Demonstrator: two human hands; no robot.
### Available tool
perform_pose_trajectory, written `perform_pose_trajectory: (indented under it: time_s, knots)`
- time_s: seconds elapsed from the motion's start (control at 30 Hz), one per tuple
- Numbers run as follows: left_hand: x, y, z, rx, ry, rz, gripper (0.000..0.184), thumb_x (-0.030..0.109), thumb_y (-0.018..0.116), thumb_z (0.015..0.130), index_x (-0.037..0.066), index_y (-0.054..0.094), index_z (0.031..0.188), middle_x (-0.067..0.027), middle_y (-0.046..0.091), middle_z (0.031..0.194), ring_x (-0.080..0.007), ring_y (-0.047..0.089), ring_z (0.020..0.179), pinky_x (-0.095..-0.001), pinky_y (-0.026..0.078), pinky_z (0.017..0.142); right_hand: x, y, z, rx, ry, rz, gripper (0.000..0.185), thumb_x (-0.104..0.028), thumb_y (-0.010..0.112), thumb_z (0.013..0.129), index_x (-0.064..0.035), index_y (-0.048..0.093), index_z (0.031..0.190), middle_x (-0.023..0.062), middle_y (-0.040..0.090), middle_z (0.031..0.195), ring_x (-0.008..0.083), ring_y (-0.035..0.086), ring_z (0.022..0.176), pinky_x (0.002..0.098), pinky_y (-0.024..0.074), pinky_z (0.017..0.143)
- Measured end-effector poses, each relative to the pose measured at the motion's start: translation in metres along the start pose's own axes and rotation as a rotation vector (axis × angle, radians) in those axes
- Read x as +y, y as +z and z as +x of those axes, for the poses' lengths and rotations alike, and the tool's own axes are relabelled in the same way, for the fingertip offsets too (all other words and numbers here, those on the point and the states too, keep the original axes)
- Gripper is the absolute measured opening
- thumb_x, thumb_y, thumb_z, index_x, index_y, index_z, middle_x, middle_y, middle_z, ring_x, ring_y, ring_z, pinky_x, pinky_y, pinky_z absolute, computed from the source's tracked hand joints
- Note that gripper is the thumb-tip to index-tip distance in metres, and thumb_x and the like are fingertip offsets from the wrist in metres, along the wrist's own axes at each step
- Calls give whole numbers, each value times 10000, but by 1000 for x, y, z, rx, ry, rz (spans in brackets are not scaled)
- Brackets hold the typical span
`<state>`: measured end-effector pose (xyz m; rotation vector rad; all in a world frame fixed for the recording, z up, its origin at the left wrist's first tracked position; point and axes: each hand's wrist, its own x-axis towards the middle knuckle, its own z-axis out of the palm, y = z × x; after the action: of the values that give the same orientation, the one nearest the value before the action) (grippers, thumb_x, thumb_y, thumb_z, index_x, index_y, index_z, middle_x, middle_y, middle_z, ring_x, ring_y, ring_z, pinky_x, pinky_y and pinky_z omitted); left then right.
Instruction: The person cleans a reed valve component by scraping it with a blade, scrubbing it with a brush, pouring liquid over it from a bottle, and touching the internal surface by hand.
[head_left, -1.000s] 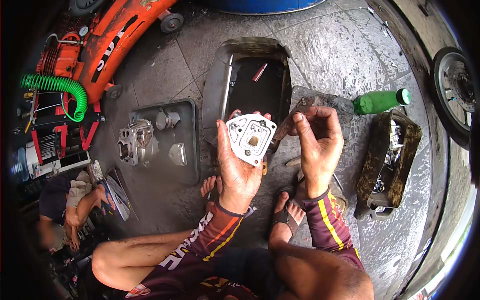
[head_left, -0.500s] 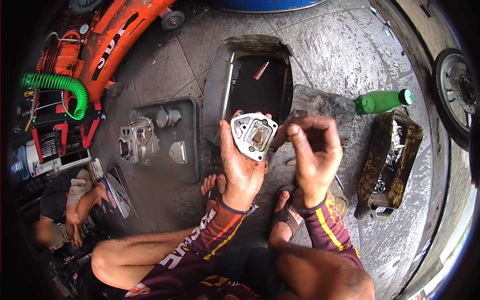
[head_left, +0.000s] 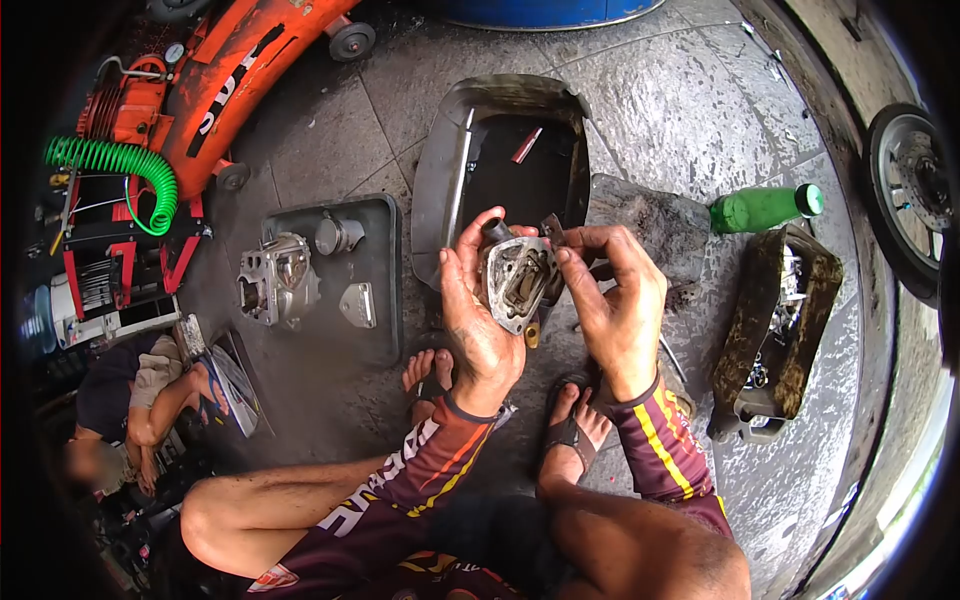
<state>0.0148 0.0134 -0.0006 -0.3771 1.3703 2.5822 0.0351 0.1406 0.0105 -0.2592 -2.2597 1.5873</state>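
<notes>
Within left hand (head_left: 482, 338), metal part (head_left: 518, 284) newly tilted.

Between your left hand (head_left: 484, 345) and right hand (head_left: 622, 305), the metal part (head_left: 516, 280) fills the gap, no passing there. Tub (head_left: 435, 190) stands at the far side; tray (head_left: 391, 290) sits left of it, only a thin strip between. Right: open floor (head_left: 695, 345) between your right hand and the box (head_left: 735, 370). Dark mat (head_left: 655, 220) and bottle (head_left: 760, 209) obstruct far right; past them, wide open floor. Near side, your knees (head_left: 690, 560) hem you in.
</notes>
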Motion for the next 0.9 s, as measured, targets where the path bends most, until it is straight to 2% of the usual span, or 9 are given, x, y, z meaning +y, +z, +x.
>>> perform_pose_trajectory:
  time_s: [0.17, 0.2, 0.33, 0.47, 0.5, 0.67, 0.73, 0.8, 0.9]
  knots:
    - [-2, 3, -2, -9, 55, 47, 632, 527, 216, 1028, 40, 474, 1339, -151, 631, 1101, -260, 621, 1052, -400, 484, 965, -15, 7, -7, -169, -93, 66, 112, -24, 704, 772, -27, 649, 871, 108, 601, 770, 294, 631, 713, 363, 513, 647]
    - [-1, 2, -1, 6, 58, 60, 645, 550, 226, 1024, 42, 481, 1329, -132, 618, 1096, -230, 611, 1038, -376, 478, 958, -16, 5, -9, -198, -134, 52, 107, -23, 699, 768, -32, 645, 859, 107, 599, 769, 298, 627, 709, 368, 513, 642]
    - [6, -1, 3, 3, 28, 139, 668, 574, 217, 1019, 41, 494, 1311, -110, 609, 1086, -194, 602, 1014, -350, 470, 943, -9, -9, -2, -373, -126, 155, 135, -22, 713, 762, -30, 676, 892, 92, 612, 779, 252, 634, 719, 348, 513, 654]
    - [13, 3, 1, -20, -106, 135, 604, 484, 268, 1021, 35, 477, 1367, -106, 616, 1119, -183, 599, 1040, -330, 471, 942, -2, -8, 3, -86, 45, 213, 125, -8, 657, 858, -1, 632, 980, 96, 644, 865, 228, 651, 773, 314, 515, 681]
    - [15, 0, 1, -62, -141, 157, 539, 388, 292, 1023, 32, 469, 1387, -110, 616, 1159, -178, 605, 1062, -333, 477, 960, -5, -10, 2, -107, 138, 241, 140, -32, 647, 885, -10, 601, 1016, 111, 646, 875, 244, 661, 787, 315, 520, 690]
    - [15, 0, 6, -104, -298, -1, 516, 377, 271, 1060, 36, 464, 1397, -123, 630, 1191, -185, 627, 1061, -327, 507, 953, -13, -14, 3, -224, 156, 138, 135, -54, 670, 870, -26, 618, 991, 128, 640, 893, 297, 663, 819, 337, 529, 717]
    - [16, -2, 6, -142, -342, -57, 583, 457, 253, 1055, 38, 458, 1404, -125, 644, 1164, -191, 636, 1033, -313, 520, 925, -9, -13, 3, -179, -169, -8, 140, -68, 708, 826, -34, 639, 943, 106, 624, 878, 295, 654, 879, 353, 530, 745]
    - [16, -7, 5, -154, -375, -98, 642, 512, 233, 1041, 31, 482, 1387, -123, 651, 1139, -192, 641, 1006, -318, 525, 906, -8, -11, 1, -202, -86, 55, 134, -80, 737, 784, -39, 653, 880, 94, 609, 869, 279, 637, 893, 363, 524, 749]
    - [19, 0, 2, -108, -377, -43, 726, 584, 209, 1019, 21, 536, 1343, -102, 653, 1095, -180, 636, 980, -323, 521, 877, -1, -10, 7, -263, -204, 32, 120, -75, 741, 775, -26, 648, 833, 97, 611, 835, 279, 602, 772, 371, 498, 697]
